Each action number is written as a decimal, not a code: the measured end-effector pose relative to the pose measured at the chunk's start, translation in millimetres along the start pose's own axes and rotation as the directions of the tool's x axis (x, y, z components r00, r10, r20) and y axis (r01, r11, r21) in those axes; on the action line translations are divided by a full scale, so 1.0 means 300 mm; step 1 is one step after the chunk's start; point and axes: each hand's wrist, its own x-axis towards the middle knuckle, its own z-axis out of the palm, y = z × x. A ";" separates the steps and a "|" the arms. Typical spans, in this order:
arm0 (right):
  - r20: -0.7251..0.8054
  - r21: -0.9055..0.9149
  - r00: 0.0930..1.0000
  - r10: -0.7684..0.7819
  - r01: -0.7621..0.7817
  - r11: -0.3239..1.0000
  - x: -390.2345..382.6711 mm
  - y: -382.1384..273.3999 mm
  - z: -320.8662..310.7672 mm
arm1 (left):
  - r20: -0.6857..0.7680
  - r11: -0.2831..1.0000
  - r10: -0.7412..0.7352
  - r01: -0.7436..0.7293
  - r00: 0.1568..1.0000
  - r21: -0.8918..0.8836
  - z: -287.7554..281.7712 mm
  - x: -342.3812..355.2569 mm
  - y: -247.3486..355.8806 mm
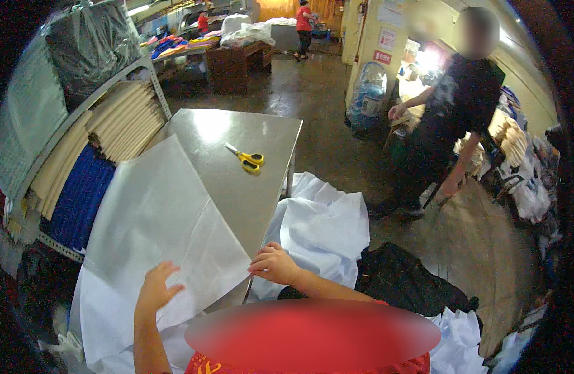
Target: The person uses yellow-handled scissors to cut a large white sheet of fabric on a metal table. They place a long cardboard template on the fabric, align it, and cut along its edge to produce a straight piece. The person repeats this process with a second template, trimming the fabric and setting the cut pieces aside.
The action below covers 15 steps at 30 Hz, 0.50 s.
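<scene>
A white folded sheet of cloth lies over the near and left part of a metal-topped table. My left hand is open above the lower part of the cloth, its fingers apart. My right hand pinches the cloth's pointed right corner at the table's edge. Yellow-handled scissors lie on the bare tabletop beyond the cloth. Loose white cloth hangs and lies to the right of the table, beside black material.
A shelf with cream and blue stacked cloth stands at left. A person in dark clothes is at right; another in red stands farther back. A water jug is by the pillar, and piled bags line the right side.
</scene>
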 end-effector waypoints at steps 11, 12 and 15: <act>-0.237 -0.025 0.971 0.027 -0.034 0.999 0.197 0.011 -0.088 | -0.517 0.984 0.084 0.011 0.852 0.177 0.109 -0.177 -0.019; -0.248 -0.002 0.968 0.034 -0.036 0.999 0.207 0.016 -0.100 | -0.566 0.989 0.044 0.046 0.823 0.143 0.084 -0.205 -0.051; -0.309 0.065 0.950 0.047 -0.028 0.998 0.218 0.034 -0.122 | -0.689 0.971 0.028 0.144 0.725 0.190 0.018 -0.289 -0.107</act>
